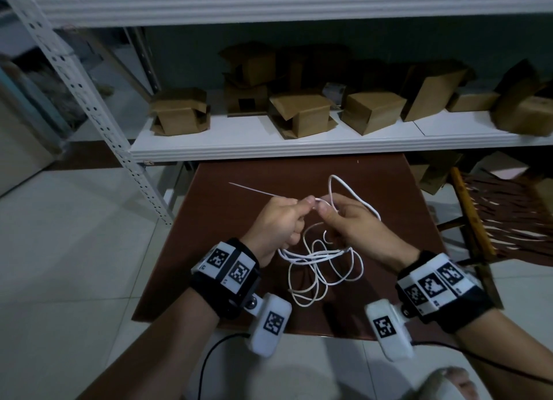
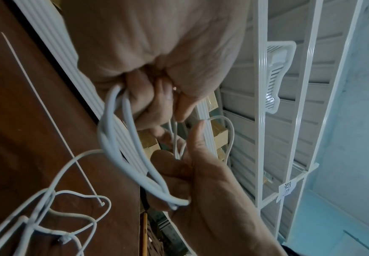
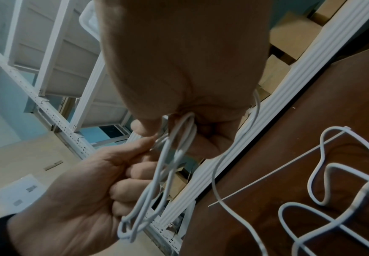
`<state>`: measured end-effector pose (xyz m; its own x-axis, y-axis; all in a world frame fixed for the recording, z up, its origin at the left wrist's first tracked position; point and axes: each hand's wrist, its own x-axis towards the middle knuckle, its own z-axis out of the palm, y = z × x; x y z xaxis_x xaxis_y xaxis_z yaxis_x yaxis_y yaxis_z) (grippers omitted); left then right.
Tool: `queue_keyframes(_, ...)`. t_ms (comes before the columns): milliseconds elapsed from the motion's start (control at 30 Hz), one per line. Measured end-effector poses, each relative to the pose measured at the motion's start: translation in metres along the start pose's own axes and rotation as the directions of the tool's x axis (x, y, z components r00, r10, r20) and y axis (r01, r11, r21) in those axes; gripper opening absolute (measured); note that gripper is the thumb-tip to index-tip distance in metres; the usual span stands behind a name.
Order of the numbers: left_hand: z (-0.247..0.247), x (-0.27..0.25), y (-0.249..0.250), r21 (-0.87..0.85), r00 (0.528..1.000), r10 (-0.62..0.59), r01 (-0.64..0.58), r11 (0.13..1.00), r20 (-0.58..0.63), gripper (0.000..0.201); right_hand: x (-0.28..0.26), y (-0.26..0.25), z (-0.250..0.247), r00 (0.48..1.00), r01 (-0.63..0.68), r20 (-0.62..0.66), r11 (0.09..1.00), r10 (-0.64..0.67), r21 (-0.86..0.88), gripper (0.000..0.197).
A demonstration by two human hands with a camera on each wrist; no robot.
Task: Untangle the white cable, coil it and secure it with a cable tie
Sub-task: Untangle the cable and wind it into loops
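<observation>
Left hand point(image 1: 276, 223) and right hand point(image 1: 348, 221), fingers curled, each grip pinching white cable point(image 1: 321, 257).

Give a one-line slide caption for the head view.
Both hands gather loops of white cable above a brown table; a cable tie lies unused.

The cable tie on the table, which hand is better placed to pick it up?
Probably the left hand: the cable tie lies just beyond its knuckles, left of both hands. The right hand is farther away. Both grip the cable.
</observation>
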<state>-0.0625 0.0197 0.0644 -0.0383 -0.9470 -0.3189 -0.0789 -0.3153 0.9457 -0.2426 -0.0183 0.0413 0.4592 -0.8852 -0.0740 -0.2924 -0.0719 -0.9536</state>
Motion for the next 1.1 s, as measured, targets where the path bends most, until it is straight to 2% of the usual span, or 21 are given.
queue_keyframes(100,0.002,-0.001,0.001,-0.003,1.000,0.001,-0.001,1.000,0.006,0.039,0.002,0.004,-0.001,1.000,0.006,0.012,0.994,-0.005,-0.108,0.026)
queue_keyframes(267,0.008,-0.005,0.004,0.006,0.999,-0.025,0.025,1.000,0.035,0.049,0.002,0.009,-0.002,0.997,-0.065,0.020,0.975,0.071,-0.215,0.032)
queue_keyframes(367,0.005,-0.007,0.004,0.035,0.995,-0.008,0.005,0.999,0.096,0.027,-0.002,0.005,-0.001,0.996,-0.087,0.006,0.952,0.093,-0.293,0.028)
queue_keyframes(400,0.004,-0.008,0.004,0.045,0.995,0.003,-0.008,0.999,0.104,0.027,-0.003,0.003,0.000,0.996,-0.082,0.003,0.943,0.088,-0.321,0.023)
queue_keyframes(533,0.008,-0.006,-0.004,0.238,0.988,0.153,-0.141,0.961,-0.031,0.060,-0.009,-0.007,0.001,0.996,-0.073,0.017,0.893,0.090,-0.444,0.023)
queue_keyframes(633,0.010,-0.001,-0.008,0.375,0.971,0.185,-0.117,0.919,-0.151,0.074,-0.011,-0.012,0.005,0.996,-0.032,0.057,0.855,0.072,-0.517,0.019)
queue_keyframes(700,0.009,0.004,-0.006,0.285,0.969,0.101,-0.033,0.958,-0.227,0.077,-0.009,-0.010,0.007,0.998,0.016,0.064,0.862,0.019,-0.507,0.032)
queue_keyframes(800,0.011,0.008,0.000,0.004,0.968,-0.067,0.071,0.998,-0.242,0.066,-0.007,-0.006,0.008,0.997,0.073,0.028,0.892,-0.067,-0.445,0.029)
queue_keyframes(933,0.010,0.011,0.001,-0.228,0.969,-0.236,0.213,0.950,-0.079,0.056,-0.003,-0.008,0.005,0.997,0.066,-0.007,0.952,-0.072,-0.299,0.029)
queue_keyframes(1000,0.007,0.013,-0.001,-0.269,0.963,-0.270,0.264,0.926,0.013,0.053,-0.002,-0.012,0.002,0.997,0.066,-0.013,0.979,-0.069,-0.193,0.032)
queue_keyframes(1100,0.005,0.012,-0.002,-0.362,0.957,-0.279,0.289,0.886,0.083,0.050,-0.003,-0.018,0.000,0.999,0.027,-0.027,0.996,-0.029,-0.082,0.032)
